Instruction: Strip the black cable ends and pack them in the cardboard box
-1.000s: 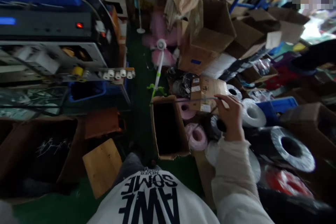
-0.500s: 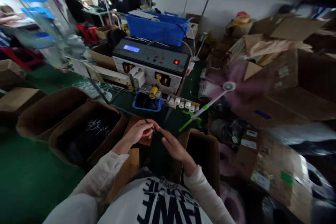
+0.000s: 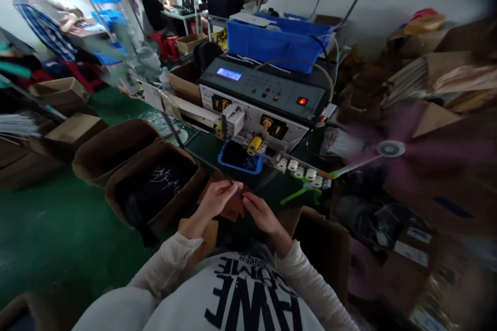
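Nearest is a white shirt [image 3: 252,295] with bold black lettering, and from its pale sleeves both hands reach forward and nearly meet in front. The left hand [image 3: 215,200] has its fingertips pinched together on a small dark piece [image 3: 239,191], too blurred to tell exactly. The right hand [image 3: 264,214] holds thumb and fingers close beside that piece, though I cannot tell whether they clamp on it. The dark piece lies between the two hands, above an orange-brown block [image 3: 231,210]. Near the left forearm a wooden board [image 3: 209,238] partly shows; an open carton [image 3: 341,248] stands beside the right forearm. To the left of the hands a brown box [image 3: 190,191] holds something dark with thin white strands [image 3: 165,178] on top, and another box [image 3: 87,165] sits just behind it. Beyond the hands lies a blue tray [image 3: 243,168], near a row of white rollers [image 3: 298,169] and a yellow roller [image 3: 255,145] along the front of a machine [image 3: 264,83]. Its screen [image 3: 229,73] glows blue and a switch [image 3: 302,101] glows red. To its right stands a fan [image 3: 390,148], its pink blades blurred. Behind the machine is a blue bin [image 3: 267,44], and farther off, people sit at a counter [image 3: 185,16] with red stools [image 3: 166,44] under them
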Motion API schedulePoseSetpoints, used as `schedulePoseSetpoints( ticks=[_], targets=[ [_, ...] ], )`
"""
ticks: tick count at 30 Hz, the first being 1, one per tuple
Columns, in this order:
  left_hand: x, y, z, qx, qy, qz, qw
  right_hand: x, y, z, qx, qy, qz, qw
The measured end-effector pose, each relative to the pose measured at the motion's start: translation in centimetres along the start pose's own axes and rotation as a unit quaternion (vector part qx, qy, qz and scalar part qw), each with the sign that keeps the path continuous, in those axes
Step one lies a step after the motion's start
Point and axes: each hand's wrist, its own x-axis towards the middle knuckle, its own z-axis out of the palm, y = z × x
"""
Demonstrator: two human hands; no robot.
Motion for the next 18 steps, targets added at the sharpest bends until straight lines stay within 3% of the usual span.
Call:
schedulePoseSetpoints(
  ticks=[4, 7, 12, 15, 16, 18],
  targets=[
    [1.8, 1.0, -2.4, -0.106, 0.132, -0.065, 0.983, -1.2, 2.2, -2.3, 0.016, -0.024, 0.059, 0.998],
    [2.7, 2.1, -3.5, -0.109, 0.171, -0.053, 0.978, -2.3, 3.4, -4.1, 0.024, -0.019, 0.073, 0.997],
    [3.2, 2.7, -1.5, -0.107, 0.171, -0.034, 0.979, -3.4, 3.3, -5.4, 0.033, -0.008, 0.055, 0.998],
    [3.1, 2.5, 0.2, -0.092, 0.173, -0.033, 0.980, -3.6, 4.2, -6.6, -0.036, -0.021, -0.005, 0.999],
    [3.1, 2.4, 0.5, -0.086, 0.179, -0.036, 0.979, -3.5, 4.9, -7.5, -0.080, -0.004, -0.027, 0.996],
    [2.9, 2.0, 1.0, -0.076, 0.191, -0.046, 0.978, -3.1, 6.8, -10.3, -0.175, 0.093, -0.031, 0.980]
  ],
)
